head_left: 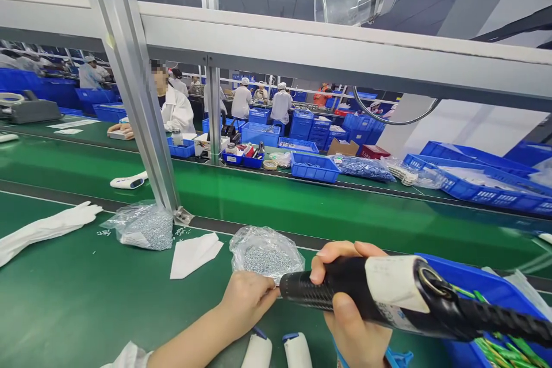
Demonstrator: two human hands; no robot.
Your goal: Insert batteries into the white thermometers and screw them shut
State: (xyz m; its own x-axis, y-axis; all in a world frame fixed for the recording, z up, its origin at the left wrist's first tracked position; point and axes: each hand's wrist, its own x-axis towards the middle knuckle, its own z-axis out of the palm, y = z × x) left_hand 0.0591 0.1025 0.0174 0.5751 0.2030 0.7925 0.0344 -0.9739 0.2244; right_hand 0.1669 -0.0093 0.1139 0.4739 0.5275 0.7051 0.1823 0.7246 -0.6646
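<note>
My right hand [351, 310] is wrapped round a black electric screwdriver [345, 282] with a white label, held nearly level with its nose to the left. At that nose my left hand [248, 302] is closed, thumb and forefinger pinched together; whatever is between them is too small to make out. Just beyond the fingers lies an open clear bag of small metal screws [267, 259]. Two white plastic housings [297, 351] with blue ends lie below the hands, cut off by the bottom edge. A blue wristband shows at my right wrist.
Left of the hands lie a second bag of small metal parts [150, 227], white paper [194, 256] and a white glove [47, 233]. A blue bin [431, 264] with green parts sits right. Beyond an upright metal post [138, 80] runs a green conveyor [241, 201]; a co-worker [176, 106] sits across.
</note>
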